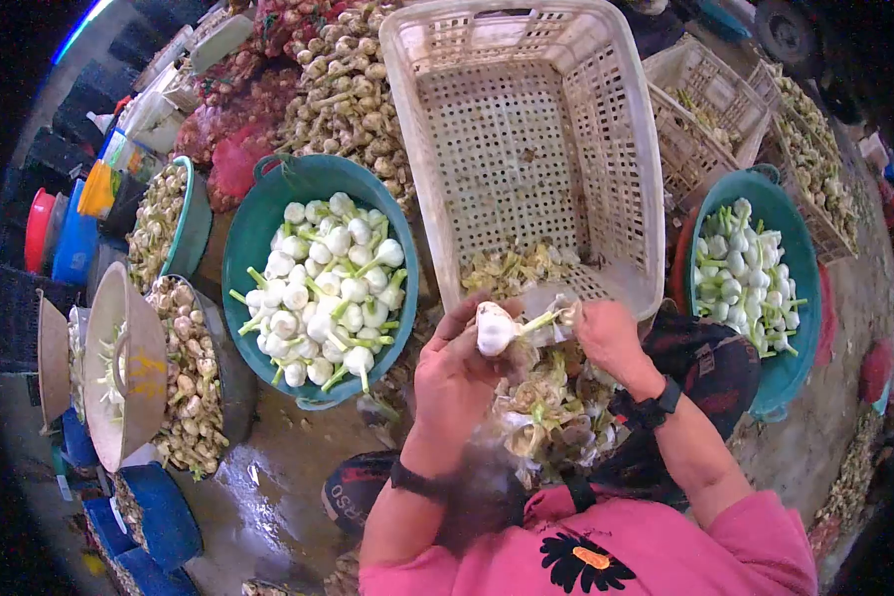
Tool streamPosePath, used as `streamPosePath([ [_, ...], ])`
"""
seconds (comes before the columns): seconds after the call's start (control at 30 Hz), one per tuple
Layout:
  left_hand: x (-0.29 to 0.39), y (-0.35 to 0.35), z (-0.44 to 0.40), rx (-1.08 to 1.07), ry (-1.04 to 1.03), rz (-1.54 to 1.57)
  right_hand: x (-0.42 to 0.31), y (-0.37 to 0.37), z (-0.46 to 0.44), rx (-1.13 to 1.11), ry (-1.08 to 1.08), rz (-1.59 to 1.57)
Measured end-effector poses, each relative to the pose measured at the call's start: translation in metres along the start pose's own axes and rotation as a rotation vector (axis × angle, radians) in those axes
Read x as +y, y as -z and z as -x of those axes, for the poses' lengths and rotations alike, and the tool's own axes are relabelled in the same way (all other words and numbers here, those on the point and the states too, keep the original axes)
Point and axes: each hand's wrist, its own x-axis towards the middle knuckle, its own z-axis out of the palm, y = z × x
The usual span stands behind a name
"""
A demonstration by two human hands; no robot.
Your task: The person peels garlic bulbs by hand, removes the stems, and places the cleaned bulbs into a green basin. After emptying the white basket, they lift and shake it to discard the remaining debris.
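Nearest my lens is a pink shirt [666, 554]. Beyond, I see a garlic bulb [494, 329] cupped in the left hand [457, 370], its stalk end [543, 321] pinched by the right hand [608, 338], near a white crate [606, 149]. I judge the bulb light, firm, papery-slick, best cradled around its body.

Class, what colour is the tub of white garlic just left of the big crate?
The tub is bluish green, seen best in the head view.
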Motion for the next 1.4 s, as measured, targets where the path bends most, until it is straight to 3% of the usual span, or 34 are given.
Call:
streamPosePath([
  [0.03,-0.001,0.001,-0.001,-0.026,0.004,0.018,-0.005,0.009,0.001,-0.061,0.036,0.061],
  [0.13,-0.002,0.008,-0.002,-0.045,-0.032,-0.058,-0.028,0.043,0.003,0.246,0.141,-0.528],
  [0.23,-0.011,0.009,-0.005,-0.006,-0.113,-0.248,-0.058,0.072,0.004,0.23,0.256,-0.701],
  [0.33,-0.013,0.006,-0.005,-0.009,-0.129,-0.252,-0.073,0.071,0.009,0.077,0.593,-0.432],
  [0.73,-0.003,0.001,-0.003,-0.024,-0.057,-0.331,-0.082,0.061,0.012,0.188,0.703,-0.207],
  [0.93,-0.008,-0.001,-0.003,0.025,-0.015,-0.33,-0.075,0.055,0.012,0.134,0.732,-0.16],
  [1.03,-0.007,0.0,-0.007,0.012,-0.004,-0.363,-0.078,0.049,0.012,0.159,0.662,-0.188],
  [1.23,-0.006,-0.001,-0.009,-0.026,-0.041,-0.417,-0.087,0.035,0.013,0.31,0.397,-0.531],
  [1.33,-0.007,0.003,-0.01,-0.136,-0.067,-0.428,-0.082,0.031,0.011,-0.085,-0.108,-1.122],
  [1.4,-0.01,0.003,-0.009,-0.181,-0.106,-0.462,-0.074,0.017,0.011,-0.106,-0.189,-1.327],
])
